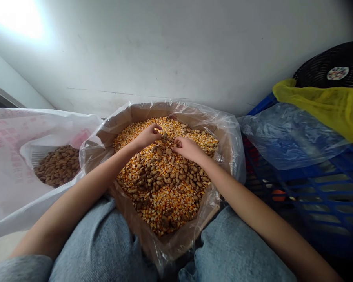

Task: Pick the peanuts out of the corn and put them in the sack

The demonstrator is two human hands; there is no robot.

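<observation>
A large bag lined with clear plastic [235,152] stands between my knees, full of yellow-orange corn kernels [176,203]. Peanuts in their shells [170,172] lie in a loose patch over the middle of the corn. My left hand [149,135] is over the far part of the corn, its fingers curled beside a darker peanut [164,135]; what they grip, if anything, is unclear. Just to its right, my right hand [186,148] pinches what looks like a peanut at the fingertips, low over the heap.
On the left, a white woven sack [6,164] holds more shelled-looking brown peanuts [59,166]. To the right stands a blue plastic crate [326,192], with clear plastic [294,133], yellow mesh [326,103] and a black fan [338,64] by it. A pale wall [176,51] rises behind.
</observation>
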